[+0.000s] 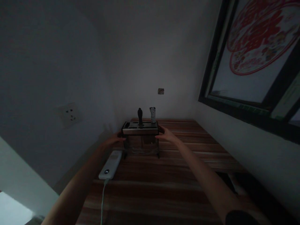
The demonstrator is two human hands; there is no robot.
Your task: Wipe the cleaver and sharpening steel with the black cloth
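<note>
A box-shaped knife holder (140,131) with a slotted metallic top and a see-through front stands upright on the wooden tabletop. From its top rise a black handle (140,116) and a silvery, crinkled-looking handle (152,115). My left hand (116,138) grips the holder's left side near the top edge, fingers partly hidden behind it. On the opposite side, my right hand (167,135) is curled against the upper right corner, thumb toward the front. What lies inside the holder is too dark to make out.
A white power bank (111,165) with a lit round display and a white cable (102,200) lies left of the holder. A wall socket (70,114) is on the left wall. The dark-framed window (248,93) with red decorations is at the right. The striped wooden tabletop (150,178) meets the walls.
</note>
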